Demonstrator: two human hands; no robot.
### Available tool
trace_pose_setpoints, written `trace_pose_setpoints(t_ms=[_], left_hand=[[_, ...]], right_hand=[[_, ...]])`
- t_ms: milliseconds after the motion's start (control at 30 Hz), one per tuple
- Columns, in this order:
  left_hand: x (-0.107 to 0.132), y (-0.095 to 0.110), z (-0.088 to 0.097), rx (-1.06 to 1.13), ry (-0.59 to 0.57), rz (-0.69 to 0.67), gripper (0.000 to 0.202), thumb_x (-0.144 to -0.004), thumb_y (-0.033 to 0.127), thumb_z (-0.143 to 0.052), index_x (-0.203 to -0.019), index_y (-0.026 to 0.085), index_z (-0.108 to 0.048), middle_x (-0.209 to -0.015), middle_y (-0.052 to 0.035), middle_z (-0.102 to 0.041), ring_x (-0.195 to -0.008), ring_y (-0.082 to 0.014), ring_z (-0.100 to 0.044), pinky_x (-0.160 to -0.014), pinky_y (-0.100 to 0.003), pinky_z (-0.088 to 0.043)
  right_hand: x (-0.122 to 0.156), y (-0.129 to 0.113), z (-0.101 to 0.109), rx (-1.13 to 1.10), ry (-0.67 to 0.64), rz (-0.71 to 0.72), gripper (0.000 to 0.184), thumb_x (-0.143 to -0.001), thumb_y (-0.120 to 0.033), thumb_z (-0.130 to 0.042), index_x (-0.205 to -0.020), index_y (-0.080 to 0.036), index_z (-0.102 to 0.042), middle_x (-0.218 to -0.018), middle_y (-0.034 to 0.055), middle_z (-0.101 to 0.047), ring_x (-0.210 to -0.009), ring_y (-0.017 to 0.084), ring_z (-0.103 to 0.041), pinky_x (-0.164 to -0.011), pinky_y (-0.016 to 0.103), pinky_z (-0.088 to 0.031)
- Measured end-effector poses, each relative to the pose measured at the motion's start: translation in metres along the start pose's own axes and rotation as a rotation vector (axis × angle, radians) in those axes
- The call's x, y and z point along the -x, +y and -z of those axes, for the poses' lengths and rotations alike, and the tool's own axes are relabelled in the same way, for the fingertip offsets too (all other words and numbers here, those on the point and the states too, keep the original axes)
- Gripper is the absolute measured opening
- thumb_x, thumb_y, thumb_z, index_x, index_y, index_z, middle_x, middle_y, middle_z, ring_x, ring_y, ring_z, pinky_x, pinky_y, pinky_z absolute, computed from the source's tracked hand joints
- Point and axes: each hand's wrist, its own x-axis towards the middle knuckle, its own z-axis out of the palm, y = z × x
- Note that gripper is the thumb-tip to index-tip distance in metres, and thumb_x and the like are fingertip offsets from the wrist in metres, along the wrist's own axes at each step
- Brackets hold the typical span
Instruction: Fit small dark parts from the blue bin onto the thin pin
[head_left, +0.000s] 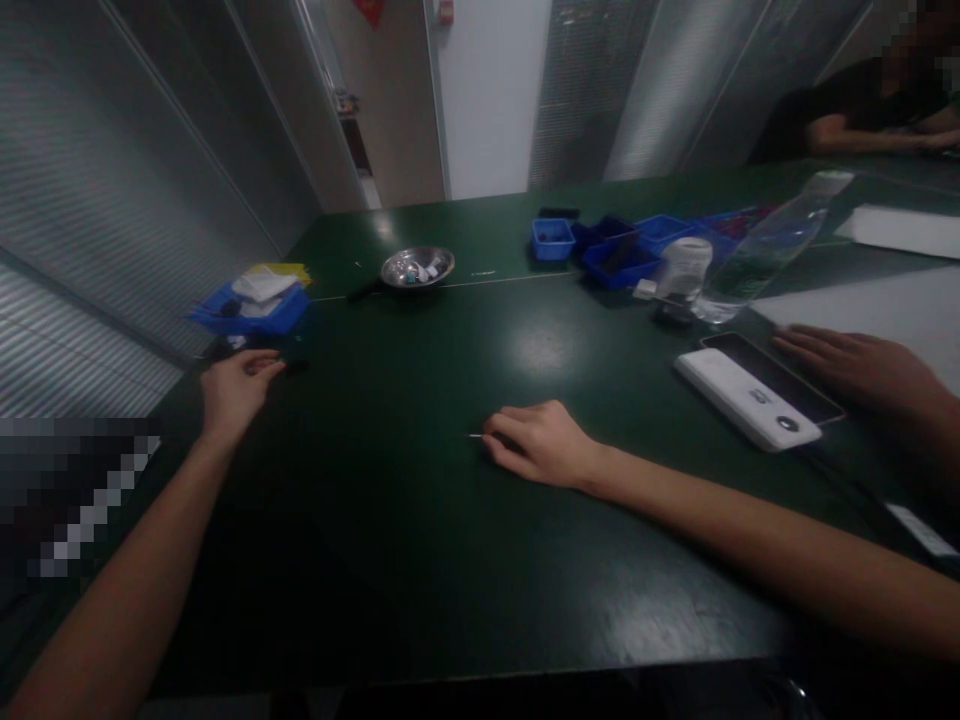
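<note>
My left hand (236, 390) is at the left side of the green table (360, 520), thumb and fingers pinched together. What it holds, if anything, is too small to make out; a small dark shape (298, 367) lies just beyond the fingertips. Close behind that hand stands a blue bin (281, 318) with white and yellow items in it. My right hand (536, 443) rests on the table near the middle, fingers curled closed. From its fingertips a thin, pale, pointed tip (475, 436) sticks out to the left; the remainder is hidden in the hand.
A metal bowl (442, 278) with small parts stands at the back. Blue bins (553, 242), a clear bottle (776, 245), a white power bank (742, 395) and a phone (780, 378) are at the right. Another person's hand (862, 370) lies beside the phone; someone else sits far right.
</note>
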Motion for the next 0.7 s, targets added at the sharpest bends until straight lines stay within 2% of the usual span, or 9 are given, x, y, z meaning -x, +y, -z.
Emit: trace_pose_setpoints(t_ms=[133, 267, 367, 533, 700], left_hand=[[0.005, 0.01, -0.004, 0.013, 0.016, 0.063, 0.034, -0.082, 0.04, -0.072, -0.11, 0.021, -0.076, -0.096, -0.0051, -0.075, -0.08, -0.0179, -0.066, -0.074, -0.027, -0.05], [0.011, 0.017, -0.011, 0.039, -0.028, 0.103, 0.039, -0.081, 0.045, -0.072, -0.113, 0.022, -0.075, -0.095, -0.0051, -0.074, -0.075, -0.0174, -0.063, -0.066, -0.026, -0.047], [0.013, 0.019, -0.015, 0.017, -0.034, 0.087, 0.038, -0.081, 0.043, -0.072, -0.112, 0.021, -0.076, -0.095, -0.0059, -0.074, -0.074, -0.0174, -0.063, -0.068, -0.027, -0.048], [0.013, 0.02, -0.015, -0.038, 0.028, 0.023, 0.033, -0.084, 0.04, -0.07, -0.11, 0.021, -0.076, -0.098, -0.0057, -0.074, -0.078, -0.0182, -0.064, -0.079, -0.03, -0.049], [0.009, 0.015, -0.014, 0.009, -0.01, 0.128, 0.034, -0.082, 0.038, -0.073, -0.111, 0.02, -0.076, -0.097, -0.0054, -0.074, -0.081, -0.0183, -0.064, -0.075, -0.028, -0.048]], right_hand=[[0.0, 0.001, -0.001, 0.003, 0.001, -0.007, 0.033, -0.103, -0.037, -0.038, -0.1, -0.016, -0.063, -0.081, 0.0023, -0.063, -0.063, 0.01, -0.051, -0.057, 0.025, -0.032], [0.0, 0.001, -0.001, -0.011, -0.015, -0.013, 0.033, -0.103, -0.036, -0.038, -0.101, -0.016, -0.063, -0.082, 0.0022, -0.063, -0.064, 0.01, -0.051, -0.057, 0.025, -0.032], [0.0, 0.001, -0.001, -0.021, -0.015, -0.014, 0.033, -0.103, -0.036, -0.038, -0.102, -0.016, -0.063, -0.083, 0.0026, -0.063, -0.065, 0.01, -0.051, -0.057, 0.025, -0.033], [-0.001, 0.0, 0.0, -0.023, -0.008, -0.007, 0.033, -0.103, -0.036, -0.038, -0.1, -0.016, -0.064, -0.081, 0.0025, -0.063, -0.064, 0.01, -0.051, -0.057, 0.024, -0.032], [0.0, 0.0, 0.0, -0.011, -0.001, -0.001, 0.033, -0.103, -0.037, -0.038, -0.099, -0.016, -0.063, -0.081, 0.0026, -0.064, -0.064, 0.01, -0.051, -0.056, 0.024, -0.031]])
